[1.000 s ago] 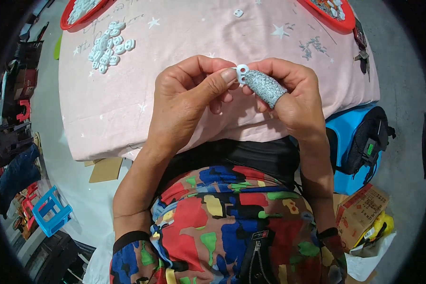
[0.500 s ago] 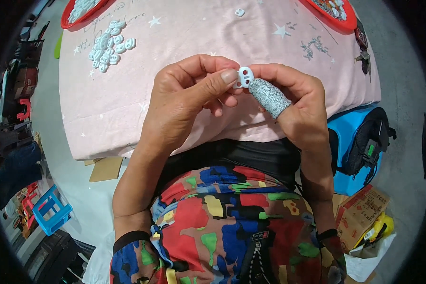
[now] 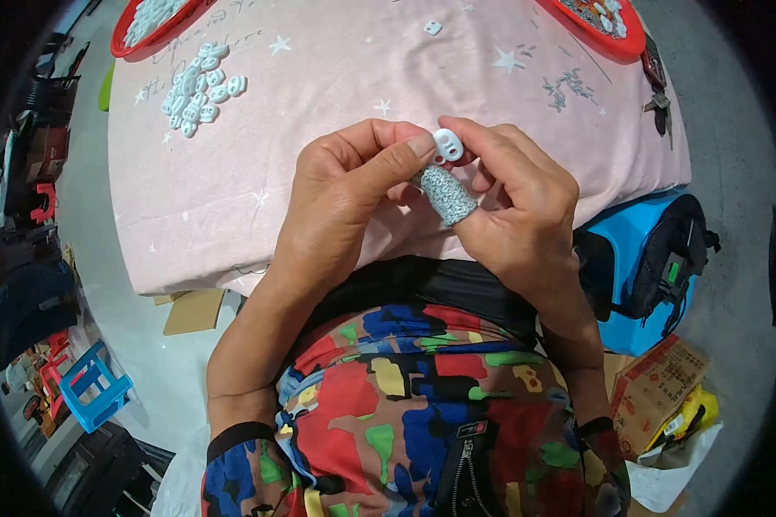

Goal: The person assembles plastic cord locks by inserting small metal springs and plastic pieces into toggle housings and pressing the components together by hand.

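Observation:
Over the near part of the table, both hands meet at a small white plastic cord lock [image 3: 447,146], oval with two holes. Thumb and fingertips of my left hand [image 3: 353,177] pinch its left side. My right hand [image 3: 522,185] has its index finger against the right edge. A grey knitted finger sleeve [image 3: 447,196] covers my right thumb, its tip just below the piece; the remaining right fingers curl behind. Whether a spring sits inside the cord lock is hidden. Farther left lies a loose pile of similar white pieces [image 3: 200,90].
A pink star-patterned cloth [image 3: 319,86] covers the table. Small grey springs [image 3: 569,88] lie at right, and a single white piece [image 3: 433,28] farther off. Red baskets stand at the far left [image 3: 128,45] and far right [image 3: 634,39]. A blue stool [image 3: 95,383] stands on the floor.
My right hand has swung inward and lower, its sleeved thumb moving left beneath the cord lock. The cord lock has tilted and dropped slightly. My left hand keeps its pinch, shifted a little.

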### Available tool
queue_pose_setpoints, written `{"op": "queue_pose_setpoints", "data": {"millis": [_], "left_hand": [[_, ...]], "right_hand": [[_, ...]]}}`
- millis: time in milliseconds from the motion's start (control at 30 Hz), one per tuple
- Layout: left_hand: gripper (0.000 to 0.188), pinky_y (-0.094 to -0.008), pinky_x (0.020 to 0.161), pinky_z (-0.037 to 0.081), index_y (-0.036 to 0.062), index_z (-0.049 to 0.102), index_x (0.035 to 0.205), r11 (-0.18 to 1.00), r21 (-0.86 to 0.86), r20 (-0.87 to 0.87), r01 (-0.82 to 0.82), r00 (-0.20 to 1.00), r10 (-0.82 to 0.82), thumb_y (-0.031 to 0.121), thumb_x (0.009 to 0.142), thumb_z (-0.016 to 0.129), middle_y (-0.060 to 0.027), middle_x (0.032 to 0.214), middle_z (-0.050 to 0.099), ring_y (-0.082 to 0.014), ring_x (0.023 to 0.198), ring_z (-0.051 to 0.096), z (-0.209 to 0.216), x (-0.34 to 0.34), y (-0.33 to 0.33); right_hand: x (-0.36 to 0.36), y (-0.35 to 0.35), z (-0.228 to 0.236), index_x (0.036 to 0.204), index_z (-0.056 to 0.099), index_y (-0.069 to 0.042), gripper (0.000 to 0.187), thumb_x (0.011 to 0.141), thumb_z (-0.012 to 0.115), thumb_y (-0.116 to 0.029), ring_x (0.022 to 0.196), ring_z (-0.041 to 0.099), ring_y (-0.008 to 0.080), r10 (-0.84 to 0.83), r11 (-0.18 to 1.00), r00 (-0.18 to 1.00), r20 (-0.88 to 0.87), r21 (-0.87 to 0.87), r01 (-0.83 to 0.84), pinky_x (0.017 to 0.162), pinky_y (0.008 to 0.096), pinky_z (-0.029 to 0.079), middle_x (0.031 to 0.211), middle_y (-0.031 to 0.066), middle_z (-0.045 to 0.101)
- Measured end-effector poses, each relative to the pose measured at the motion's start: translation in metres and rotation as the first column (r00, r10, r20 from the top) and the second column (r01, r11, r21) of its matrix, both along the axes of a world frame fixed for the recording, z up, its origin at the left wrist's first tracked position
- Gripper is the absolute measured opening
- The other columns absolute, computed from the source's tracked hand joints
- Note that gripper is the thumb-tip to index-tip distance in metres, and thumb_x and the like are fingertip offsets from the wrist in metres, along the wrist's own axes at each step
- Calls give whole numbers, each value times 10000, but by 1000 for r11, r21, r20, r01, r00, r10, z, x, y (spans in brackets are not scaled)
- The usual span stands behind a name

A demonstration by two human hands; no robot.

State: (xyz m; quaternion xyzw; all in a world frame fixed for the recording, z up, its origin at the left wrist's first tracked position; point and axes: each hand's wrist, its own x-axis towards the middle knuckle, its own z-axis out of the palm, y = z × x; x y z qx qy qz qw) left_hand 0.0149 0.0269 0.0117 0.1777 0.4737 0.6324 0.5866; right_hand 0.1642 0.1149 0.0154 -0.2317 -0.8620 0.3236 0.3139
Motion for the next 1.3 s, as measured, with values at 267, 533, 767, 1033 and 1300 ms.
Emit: {"op": "queue_pose_setpoints", "data": {"millis": [267,533,767,1033,1300], "left_hand": [[187,-186,626,455,7,658,960,1000,4,-52,7,999,-7,186,908,665,-16,851,659,-46,685,554,-3,3,-1],[181,-170,602,418,33,676,909,999,-4,-214,49,976,-48,214,901,683,15,800,648,-23,659,520,0,-6,-1],[191,-169,571,390,31,686,861,999,-6,-225,49,973,-49,218,902,686,30,762,643,-14,640,498,-2,-7,-2],[193,-171,549,372,25,689,855,994,-24,-201,103,974,-105,209,910,676,35,729,623,-12,626,487,-3,-6,-1],[215,-180,545,383,9,678,811,999,18,-311,47,949,-39,196,917,670,35,689,608,-11,625,493,-2,0,-4]], "right_hand": [[-3,5,-4,1072,655,20,414,671,757,0,684,633,237,-13,952,1000,-15,304,17,575,303,506,836,126,639],[-1,6,2,1069,655,17,431,643,721,32,709,629,261,50,944,998,31,324,-57,604,331,502,824,130,629],[0,3,3,1135,651,9,461,681,713,57,702,626,196,84,986,996,-26,150,-79,558,275,492,835,113,627],[2,7,9,1141,651,18,447,700,712,61,698,623,171,135,987,991,19,87,-136,559,259,496,848,108,622],[4,10,10,1124,650,27,429,699,688,78,661,609,180,174,980,984,47,91,-178,550,258,479,809,109,608]]}}
